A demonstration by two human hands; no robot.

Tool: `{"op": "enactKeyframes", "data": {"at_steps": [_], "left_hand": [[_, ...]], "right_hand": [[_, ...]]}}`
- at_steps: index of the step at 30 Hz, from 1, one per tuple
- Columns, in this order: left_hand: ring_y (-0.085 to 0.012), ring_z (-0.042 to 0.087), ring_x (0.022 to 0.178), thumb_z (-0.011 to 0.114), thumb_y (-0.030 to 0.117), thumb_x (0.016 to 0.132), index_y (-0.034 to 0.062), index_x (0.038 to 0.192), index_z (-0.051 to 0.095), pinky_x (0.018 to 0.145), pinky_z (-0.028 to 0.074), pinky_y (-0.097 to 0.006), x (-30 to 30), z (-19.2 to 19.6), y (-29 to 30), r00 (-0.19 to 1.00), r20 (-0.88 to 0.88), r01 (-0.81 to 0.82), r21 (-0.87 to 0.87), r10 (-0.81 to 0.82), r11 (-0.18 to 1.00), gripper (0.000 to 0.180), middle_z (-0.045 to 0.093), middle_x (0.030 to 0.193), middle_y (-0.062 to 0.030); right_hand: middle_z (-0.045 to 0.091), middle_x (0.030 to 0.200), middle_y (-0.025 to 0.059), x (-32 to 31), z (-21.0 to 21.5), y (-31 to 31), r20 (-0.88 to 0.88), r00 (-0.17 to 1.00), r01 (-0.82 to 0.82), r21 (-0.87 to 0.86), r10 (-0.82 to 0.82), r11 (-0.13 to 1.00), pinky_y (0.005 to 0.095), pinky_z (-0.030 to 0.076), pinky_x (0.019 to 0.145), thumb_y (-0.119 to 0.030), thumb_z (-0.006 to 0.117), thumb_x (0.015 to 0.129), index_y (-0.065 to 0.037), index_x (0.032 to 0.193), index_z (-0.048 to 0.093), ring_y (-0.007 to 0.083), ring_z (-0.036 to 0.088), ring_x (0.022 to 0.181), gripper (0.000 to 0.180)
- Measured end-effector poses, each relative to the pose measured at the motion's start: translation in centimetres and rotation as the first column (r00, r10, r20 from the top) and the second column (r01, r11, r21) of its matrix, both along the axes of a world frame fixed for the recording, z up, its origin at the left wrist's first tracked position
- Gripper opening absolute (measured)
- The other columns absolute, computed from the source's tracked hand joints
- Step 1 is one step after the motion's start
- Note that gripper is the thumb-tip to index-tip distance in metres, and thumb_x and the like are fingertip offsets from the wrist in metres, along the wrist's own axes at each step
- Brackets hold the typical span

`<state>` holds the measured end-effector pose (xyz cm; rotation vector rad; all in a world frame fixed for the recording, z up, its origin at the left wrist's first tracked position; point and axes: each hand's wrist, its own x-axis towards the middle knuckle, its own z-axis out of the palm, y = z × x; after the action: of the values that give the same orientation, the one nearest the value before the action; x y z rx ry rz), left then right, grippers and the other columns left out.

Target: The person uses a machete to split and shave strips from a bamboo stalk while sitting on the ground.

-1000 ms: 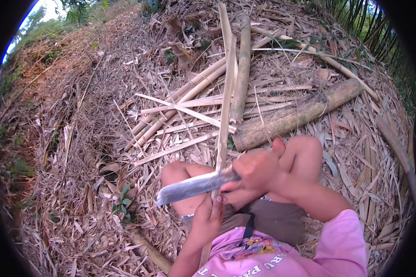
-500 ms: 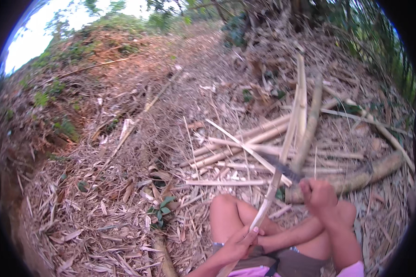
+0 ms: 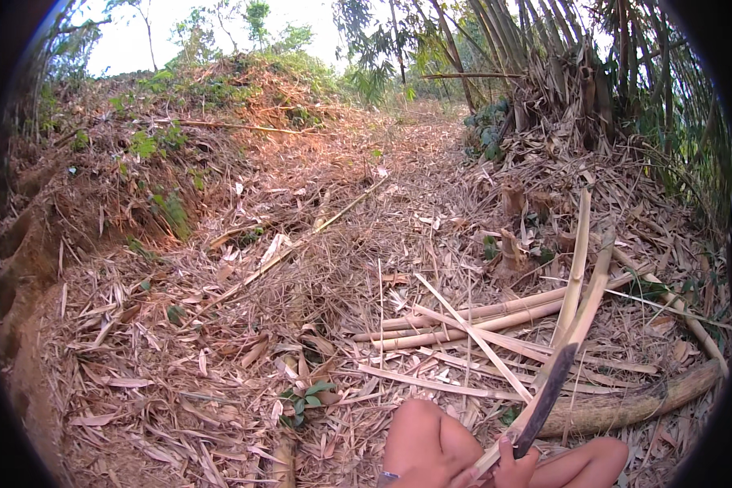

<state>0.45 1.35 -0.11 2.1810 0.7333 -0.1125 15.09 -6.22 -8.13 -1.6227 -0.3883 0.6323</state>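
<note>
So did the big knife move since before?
Yes. The dark long-bladed knife lay sideways across the knees; now it points up along the pale split bamboo strip, toward the thick bamboo log.

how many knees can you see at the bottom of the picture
2: a bare knee at bottom centre, left of the blade, and another knee lower right beside the hand gripping it. The frame edge hides the rest of the legs.

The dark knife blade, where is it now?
In the head view the knife blade is at the lower right, rising from a hand at the bottom edge, lying against a bamboo strip, just left of the thick log.
</note>
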Motion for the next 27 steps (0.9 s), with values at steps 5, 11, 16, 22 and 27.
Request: {"op": "enactKeyframes", "data": {"at_steps": [5, 11, 16, 22, 27], "left_hand": [[-0.0251, 0.061, 0.110, 0.047, 0.024, 0.104, 0.0002, 0.136, 0.049, 0.095, 0.048, -0.037, 0.7, 7.5, 5.2, 0.895, 0.436, -0.007, 0.233, -0.098, 0.972, 0.040, 0.060, 0.117, -0.0165], [-0.0249, 0.058, 0.109, 0.050, 0.020, 0.097, -0.0003, 0.122, 0.052, 0.097, 0.043, -0.037, 6.8, 19.4, 0.8, 0.731, 0.537, 0.357, 0.223, -0.420, 0.907, 0.033, 0.056, 0.114, -0.0168], [-0.0237, 0.058, 0.108, 0.054, 0.019, 0.094, -0.0008, 0.120, 0.053, 0.095, 0.043, -0.036, 8.4, 20.8, -1.2, 0.675, 0.533, 0.485, 0.201, -0.510, 0.851, 0.033, 0.057, 0.115, -0.0171], [-0.0233, 0.060, 0.106, 0.060, 0.017, 0.093, -0.0021, 0.121, 0.053, 0.089, 0.047, -0.035, 5.5, 18.9, -0.4, 0.532, 0.776, 0.481, 0.052, -0.339, 0.875, 0.034, 0.059, 0.115, -0.0175], [-0.0189, 0.059, 0.098, 0.056, 0.012, 0.096, -0.0004, 0.120, 0.055, 0.085, 0.046, -0.032, 4.4, 6.3, 4.3, 0.837, 0.547, -0.093, 0.143, 0.000, 0.985, 0.027, 0.059, 0.111, -0.0122]], "right_hand": [[0.062, 0.068, 0.0084, -0.2, -4.6, -1.2, -0.088, 0.996, 0.023, 0.103, -0.013, 0.994, 0.0346, 0.041, 0.045, -0.023, 0.073, 0.087, 0.005, 0.076, 0.063, 0.0151, 0.054, 0.053, 0.032], [0.059, 0.065, 0.0065, 0.3, -5.7, -2.4, -0.157, 0.980, 0.143, 0.150, -0.119, 0.978, 0.0322, 0.040, 0.044, -0.023, 0.073, 0.089, 0.005, 0.086, 0.066, 0.0138, 0.051, 0.050, 0.029], [0.057, 0.063, 0.0042, -1.5, -5.0, -1.1, -0.344, 0.939, 0.064, 0.187, 0.004, 0.980, 0.0299, 0.039, 0.043, -0.022, 0.071, 0.091, 0.004, 0.086, 0.066, 0.0119, 0.049, 0.048, 0.027], [0.054, 0.061, 0.0016, -0.7, -5.6, -2.2, -0.510, 0.859, 0.101, 0.241, 0.037, 0.965, 0.0272, 0.037, 0.042, -0.021, 0.069, 0.093, 0.003, 0.087, 0.066, 0.0096, 0.047, 0.047, 0.026], [0.051, 0.059, -0.0007, -1.2, -4.5, -1.7, -0.568, 0.815, 0.063, 0.291, 0.119, 0.955, 0.0249, 0.036, 0.041, -0.021, 0.067, 0.095, 0.002, 0.088, 0.066, 0.0077, 0.045, 0.045, 0.024]]}}
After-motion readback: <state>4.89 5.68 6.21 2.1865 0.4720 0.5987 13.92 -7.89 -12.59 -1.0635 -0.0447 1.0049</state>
